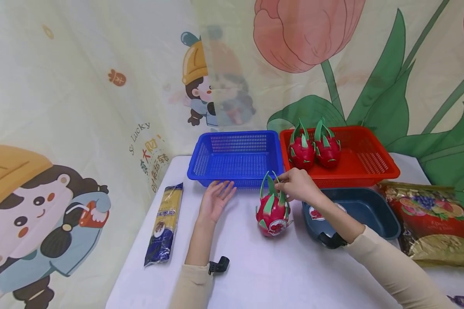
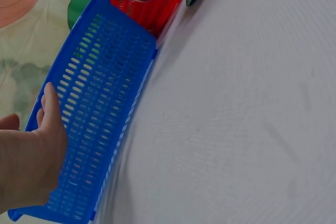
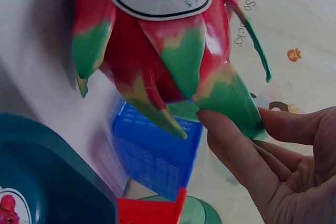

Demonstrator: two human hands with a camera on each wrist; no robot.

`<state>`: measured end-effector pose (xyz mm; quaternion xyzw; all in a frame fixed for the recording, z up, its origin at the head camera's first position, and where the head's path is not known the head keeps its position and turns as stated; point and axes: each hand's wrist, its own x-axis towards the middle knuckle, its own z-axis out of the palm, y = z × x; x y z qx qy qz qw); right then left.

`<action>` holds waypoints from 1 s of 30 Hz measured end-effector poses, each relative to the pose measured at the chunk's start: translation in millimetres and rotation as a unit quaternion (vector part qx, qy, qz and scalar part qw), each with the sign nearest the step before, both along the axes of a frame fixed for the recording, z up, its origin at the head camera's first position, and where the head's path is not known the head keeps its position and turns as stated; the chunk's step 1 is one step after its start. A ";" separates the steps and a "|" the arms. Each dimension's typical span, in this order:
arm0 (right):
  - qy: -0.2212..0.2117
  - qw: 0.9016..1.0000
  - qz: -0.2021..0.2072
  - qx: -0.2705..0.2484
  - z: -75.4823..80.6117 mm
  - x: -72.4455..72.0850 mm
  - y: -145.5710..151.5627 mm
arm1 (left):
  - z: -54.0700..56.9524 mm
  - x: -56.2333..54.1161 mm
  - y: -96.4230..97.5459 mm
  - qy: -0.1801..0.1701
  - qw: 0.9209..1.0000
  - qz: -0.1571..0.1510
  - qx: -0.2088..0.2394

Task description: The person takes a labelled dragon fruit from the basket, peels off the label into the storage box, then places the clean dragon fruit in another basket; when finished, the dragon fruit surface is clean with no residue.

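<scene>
My right hand pinches a green leaf tip of a red dragon fruit. This fruit has a round label and is in front of the blue basket. In the right wrist view, thumb and fingers hold the leaf of the dragon fruit from its side. My left hand, palm up with fingers loosely spread, is at the blue basket's front edge and holds nothing. The left wrist view has that hand in front of the blue basket's wall; whether they touch I cannot tell.
Two more dragon fruits sit in a red basket beside the blue one. A dark teal tray with a label lies under my right forearm. A colourful packet is at the right, a yellow-and-blue packet at the left.
</scene>
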<state>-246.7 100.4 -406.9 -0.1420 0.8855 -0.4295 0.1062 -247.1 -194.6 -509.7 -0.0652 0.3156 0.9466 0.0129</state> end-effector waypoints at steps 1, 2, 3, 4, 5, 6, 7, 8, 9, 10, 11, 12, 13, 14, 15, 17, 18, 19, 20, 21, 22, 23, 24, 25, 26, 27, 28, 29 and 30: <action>0.002 1.000 -0.003 -0.001 -1.1 0.5 -0.3 | -0.3 0.8 0.1 0.002 1.000 -0.002 -0.003; 0.002 1.000 -0.005 -0.002 -2.2 0.9 -0.6 | -0.2 1.7 0.3 0.004 1.000 -0.003 -0.005; 0.003 1.000 -0.006 -0.004 -3.1 1.0 -1.1 | -0.1 2.4 0.5 0.005 1.000 -0.003 -0.005; 0.001 1.000 -0.006 -0.007 -3.9 1.1 -1.6 | 0.1 3.2 0.8 0.005 1.000 -0.001 -0.006; -0.002 1.000 -0.006 -0.012 -4.5 1.0 -2.1 | 0.3 3.9 1.1 0.005 1.000 -0.001 -0.006; -0.004 1.000 -0.006 -0.017 -5.1 0.5 -2.6 | 0.7 4.6 1.8 0.003 1.000 -0.001 -0.007; -0.006 1.000 -0.006 -0.021 -5.8 -0.2 -3.2 | 0.5 5.2 2.6 0.001 1.000 -0.003 -0.009; -0.008 1.000 -0.008 -0.024 -6.3 -1.0 -3.5 | 0.7 5.9 3.6 -0.003 1.000 -0.006 -0.010; -0.009 1.000 -0.011 -0.027 -6.7 -1.8 -3.8 | 0.7 6.6 5.0 -0.007 1.000 -0.011 -0.015; -0.010 0.999 -0.016 -0.030 -7.1 -2.8 -4.0 | 0.6 7.3 6.7 -0.009 1.000 -0.017 -0.022; -0.013 0.999 -0.021 -0.035 -7.5 -3.7 -4.3 | 0.7 8.2 8.7 -0.011 0.999 -0.024 -0.035; -0.017 0.999 -0.025 -0.041 -7.9 -4.8 -4.7 | 0.6 9.2 10.9 -0.010 0.998 -0.033 -0.052; -0.020 0.998 -0.027 -0.046 -8.4 -5.8 -5.4 | 0.5 10.4 13.3 -0.009 0.996 -0.042 -0.072; -0.025 0.998 -0.032 -0.050 -8.8 -6.8 -6.1 | 0.6 11.7 15.8 -0.003 0.994 -0.052 -0.098; -0.030 0.997 -0.035 -0.054 -9.6 -8.0 -7.1 | 0.8 13.0 18.5 0.003 0.990 -0.063 -0.128; -0.036 0.997 -0.038 -0.059 -12.2 -11.2 -8.6 | 1.5 15.7 24.0 0.023 0.977 -0.087 -0.191; -0.036 0.997 -0.042 -0.057 -13.6 -13.1 -9.3 | 1.8 16.9 26.4 0.034 0.970 -0.100 -0.221; -0.035 0.997 -0.044 -0.055 -15.2 -15.0 -10.0 | 1.9 17.7 28.6 0.045 0.961 -0.112 -0.249; -0.034 0.997 -0.046 -0.053 -16.8 -17.1 -10.4 | 2.3 18.8 30.6 0.056 0.951 -0.124 -0.276; -0.033 0.997 -0.044 -0.052 -18.6 -19.3 -10.7 | 2.9 20.0 32.5 0.065 0.943 -0.134 -0.299; -0.031 0.997 -0.044 -0.052 -20.3 -21.3 -11.0 | 3.5 20.9 34.1 0.074 0.934 -0.142 -0.318; -0.030 0.997 -0.044 -0.052 -21.7 -22.9 -11.1 | 3.6 21.4 35.5 0.083 0.926 -0.149 -0.336; -0.029 0.997 -0.045 -0.053 -23.0 -24.2 -11.3 | 3.6 21.7 36.6 0.092 0.919 -0.153 -0.352; -0.028 0.997 -0.045 -0.056 -24.2 -25.3 -11.6 | 4.0 22.2 37.9 0.097 0.913 -0.156 -0.365; -0.024 0.997 -0.045 -0.057 -25.3 -25.8 -11.6 | 4.9 23.1 39.2 0.102 0.908 -0.155 -0.376; -0.021 0.997 -0.049 -0.059 -26.2 -25.9 -12.1 | 5.0 23.4 40.3 0.107 0.903 -0.152 -0.387; -0.017 0.997 -0.051 -0.060 -27.3 -25.9 -12.8 | 5.8 24.0 41.4 0.111 0.898 -0.144 -0.402; -0.013 0.997 -0.053 -0.063 -28.2 -25.6 -13.7 | 6.5 24.6 42.4 0.116 0.891 -0.134 -0.417; -0.007 0.997 -0.053 -0.063 -29.2 -25.2 -14.8 | 7.5 25.5 43.4 0.121 0.886 -0.123 -0.431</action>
